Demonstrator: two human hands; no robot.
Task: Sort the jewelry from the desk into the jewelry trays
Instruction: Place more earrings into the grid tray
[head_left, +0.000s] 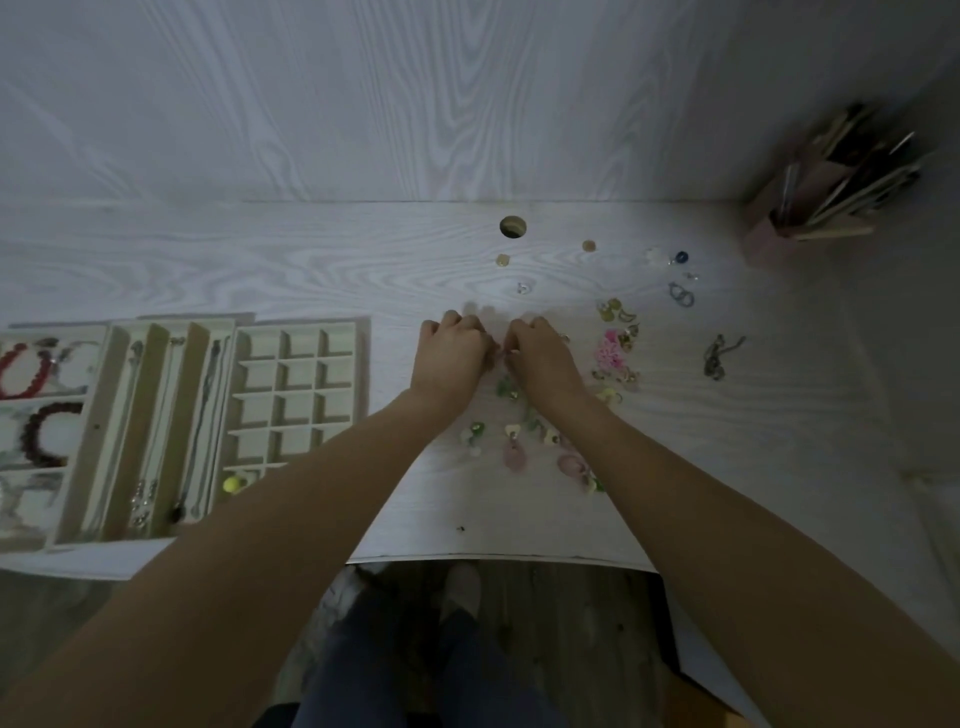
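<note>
My left hand (451, 353) and my right hand (540, 358) meet over the white desk, fingers curled, pinching a tiny piece of jewelry (501, 352) between them; what it is I cannot tell. Loose earrings lie below and right of the hands: a green pair (506, 388), pink drops (515, 453), a pink flower piece (613, 351), gold pieces (615, 310). Three cream trays sit at the left: a grid tray (298, 389) with a yellow bead (232, 484), a long-slot tray (156, 421) with necklaces, a tray with red bracelets (26, 369).
A dark chain (719, 356) lies far right, small rings and a blue stone (680, 257) farther back, and two round gold studs (588, 246) near a cable hole (512, 227). A pink holder full of tools (810, 208) stands in the back right corner. The desk's front edge curves inward.
</note>
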